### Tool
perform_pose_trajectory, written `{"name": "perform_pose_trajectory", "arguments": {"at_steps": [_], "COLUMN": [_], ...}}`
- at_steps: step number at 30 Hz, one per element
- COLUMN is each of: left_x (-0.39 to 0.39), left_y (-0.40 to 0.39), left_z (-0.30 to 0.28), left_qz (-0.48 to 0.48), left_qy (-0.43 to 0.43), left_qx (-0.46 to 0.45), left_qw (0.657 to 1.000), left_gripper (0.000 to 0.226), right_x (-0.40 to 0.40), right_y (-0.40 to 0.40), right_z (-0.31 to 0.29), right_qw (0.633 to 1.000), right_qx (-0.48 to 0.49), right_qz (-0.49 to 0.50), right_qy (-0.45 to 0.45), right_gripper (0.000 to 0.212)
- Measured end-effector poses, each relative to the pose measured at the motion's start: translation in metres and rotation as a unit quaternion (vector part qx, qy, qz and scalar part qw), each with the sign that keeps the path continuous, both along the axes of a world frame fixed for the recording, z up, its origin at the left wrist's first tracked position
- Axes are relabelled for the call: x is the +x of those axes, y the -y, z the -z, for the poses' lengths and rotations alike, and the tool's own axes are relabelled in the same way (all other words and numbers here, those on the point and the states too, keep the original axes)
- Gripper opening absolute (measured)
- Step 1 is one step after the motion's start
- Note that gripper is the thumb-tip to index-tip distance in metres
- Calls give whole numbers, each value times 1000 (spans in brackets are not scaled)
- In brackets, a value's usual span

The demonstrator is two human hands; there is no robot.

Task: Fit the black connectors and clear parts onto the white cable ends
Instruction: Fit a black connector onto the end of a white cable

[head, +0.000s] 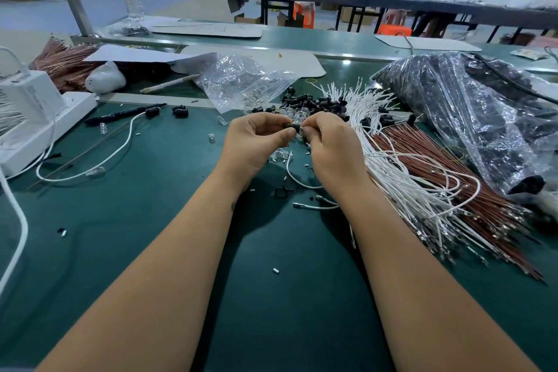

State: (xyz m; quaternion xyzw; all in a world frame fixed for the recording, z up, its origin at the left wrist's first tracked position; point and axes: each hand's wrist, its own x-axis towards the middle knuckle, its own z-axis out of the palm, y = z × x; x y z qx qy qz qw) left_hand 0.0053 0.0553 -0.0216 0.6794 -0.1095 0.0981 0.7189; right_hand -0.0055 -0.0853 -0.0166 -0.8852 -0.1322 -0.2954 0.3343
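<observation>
Both hands pinch one black connector [293,127] between them: left hand [256,142], right hand [329,145]. One fitted cable [120,151] lies near the tabletop's left edge; the white bundle [392,160] awaits, so it looks barely begun.

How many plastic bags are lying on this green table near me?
2. A clear plastic bag lies behind the hands, and a big bag of black parts sits far right. Others may be hidden.

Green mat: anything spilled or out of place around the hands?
Yes. Small white bits and clear parts lie strewn loose over the green mat, away from the black connector pile. The white cables fan out untidily. Both hands, left hand and right hand, pinch a black connector.
</observation>
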Motion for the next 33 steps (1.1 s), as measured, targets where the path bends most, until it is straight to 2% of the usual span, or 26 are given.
{"name": "perform_pose_trajectory", "arguments": {"at_steps": [4, 9, 16, 20, 28, 33], "left_x": [1, 2, -1, -2, -1, 0], "left_y": [0, 0, 0, 0, 2, 3], "left_z": [2, 2, 1, 1, -1, -2], "left_qz": [1, -9, -2, -2, -14, -5], "left_qy": [8, 5, -6, 1, 9, -16], "left_qx": [18, 25, 42, 62, 64, 7], "left_qw": [1000, 1000, 999, 998, 998, 1000], "left_gripper": [17, 16, 19, 22, 21, 16], "right_x": [-1, 2, -5, -4, -1, -2], "right_y": [0, -4, -3, -2, -4, -4], "right_z": [3, 1, -3, -2, -2, -3], "right_qw": [1000, 1000, 998, 998, 998, 999], "right_qx": [-26, -14, 58, 51, -33, -32], "right_qz": [-1, -8, -24, -28, -43, -35], "right_qy": [-11, -24, -6, -9, -10, -5], "right_gripper": [13, 12, 27, 23, 18, 16]}}
